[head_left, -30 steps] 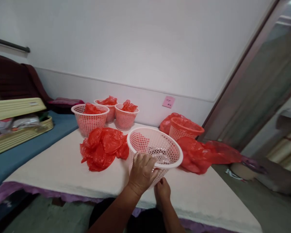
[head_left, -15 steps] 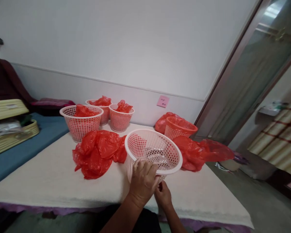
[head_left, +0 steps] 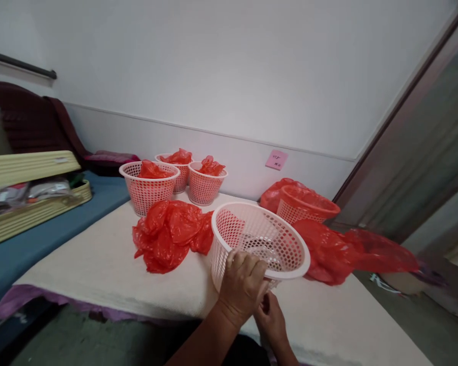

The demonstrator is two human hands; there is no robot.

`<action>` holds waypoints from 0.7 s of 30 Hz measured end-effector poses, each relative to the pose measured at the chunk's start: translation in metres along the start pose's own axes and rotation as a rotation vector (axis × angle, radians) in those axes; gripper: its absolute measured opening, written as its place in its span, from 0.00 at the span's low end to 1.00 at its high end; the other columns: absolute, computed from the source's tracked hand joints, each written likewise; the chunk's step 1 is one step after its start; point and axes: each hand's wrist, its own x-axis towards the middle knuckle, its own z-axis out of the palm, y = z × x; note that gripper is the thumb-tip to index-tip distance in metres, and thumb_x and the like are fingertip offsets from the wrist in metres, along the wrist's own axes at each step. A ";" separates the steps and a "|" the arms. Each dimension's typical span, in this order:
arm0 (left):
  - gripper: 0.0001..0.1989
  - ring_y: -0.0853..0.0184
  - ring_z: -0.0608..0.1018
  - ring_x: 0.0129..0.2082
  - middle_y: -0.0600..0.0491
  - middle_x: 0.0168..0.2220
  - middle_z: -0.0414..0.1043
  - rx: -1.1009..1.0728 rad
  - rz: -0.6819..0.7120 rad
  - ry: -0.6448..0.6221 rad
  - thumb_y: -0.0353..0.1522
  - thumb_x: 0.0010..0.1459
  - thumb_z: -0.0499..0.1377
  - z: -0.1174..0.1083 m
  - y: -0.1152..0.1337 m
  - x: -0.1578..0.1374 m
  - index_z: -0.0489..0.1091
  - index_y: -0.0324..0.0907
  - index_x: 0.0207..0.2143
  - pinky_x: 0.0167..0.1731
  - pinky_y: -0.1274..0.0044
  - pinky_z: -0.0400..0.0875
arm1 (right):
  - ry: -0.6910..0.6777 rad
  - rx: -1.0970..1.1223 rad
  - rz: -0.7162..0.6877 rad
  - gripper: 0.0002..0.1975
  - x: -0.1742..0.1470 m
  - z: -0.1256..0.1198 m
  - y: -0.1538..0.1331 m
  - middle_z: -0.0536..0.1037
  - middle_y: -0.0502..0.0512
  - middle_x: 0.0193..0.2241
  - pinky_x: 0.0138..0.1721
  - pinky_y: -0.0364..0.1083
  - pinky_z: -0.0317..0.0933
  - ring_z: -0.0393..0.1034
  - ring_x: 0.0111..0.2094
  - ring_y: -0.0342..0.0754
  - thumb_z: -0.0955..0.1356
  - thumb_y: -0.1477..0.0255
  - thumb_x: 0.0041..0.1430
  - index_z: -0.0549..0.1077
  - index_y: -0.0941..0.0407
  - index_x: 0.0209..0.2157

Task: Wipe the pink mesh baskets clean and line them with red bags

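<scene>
A pale pink mesh plastic basket (head_left: 259,239) is in front of me on the white-covered table, its opening showing a bare bottom. My left hand (head_left: 245,279) is closed over the near rim, fingers hooked over the edge. Low against the basket's near side, my right hand (head_left: 270,317) has its fingers curled; whatever they hold is hidden. A crumpled heap of red plastic bags (head_left: 171,234) lies just left of the basket. On the right, more red bags (head_left: 328,251) spread beside a basket lined with a red bag (head_left: 309,203).
Three pink baskets with red bags inside, one of them the nearest basket (head_left: 148,185), stand at the back left. A pink note (head_left: 277,159) is stuck on the wall. Beyond the table's left edge, an open yellow case (head_left: 41,208) rests on a blue surface (head_left: 103,195).
The view has turned left, so everything sits further right in the picture. Both hands keep their places at the basket, with little visible change in grip.
</scene>
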 end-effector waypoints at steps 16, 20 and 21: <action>0.11 0.58 0.72 0.43 0.50 0.40 0.75 0.006 0.040 0.010 0.32 0.57 0.60 0.012 -0.001 0.016 0.68 0.42 0.44 0.53 0.59 0.58 | 0.035 0.085 0.030 0.24 0.002 0.007 0.007 0.76 0.57 0.40 0.37 0.45 0.66 0.71 0.36 0.49 0.67 0.63 0.51 0.68 0.58 0.49; 0.19 0.57 0.71 0.50 0.44 0.48 0.71 -0.080 0.114 0.069 0.27 0.56 0.60 0.001 -0.008 0.005 0.64 0.40 0.50 0.55 0.58 0.60 | 0.055 0.063 0.020 0.21 0.002 0.008 0.008 0.76 0.56 0.38 0.35 0.43 0.66 0.71 0.35 0.48 0.68 0.63 0.51 0.70 0.58 0.46; 0.19 0.57 0.70 0.51 0.44 0.49 0.70 -0.104 0.099 0.113 0.26 0.56 0.60 -0.001 -0.012 -0.001 0.64 0.39 0.51 0.54 0.59 0.61 | 0.062 0.056 0.018 0.21 0.002 0.008 0.008 0.76 0.55 0.38 0.35 0.43 0.65 0.71 0.34 0.48 0.67 0.62 0.52 0.70 0.58 0.46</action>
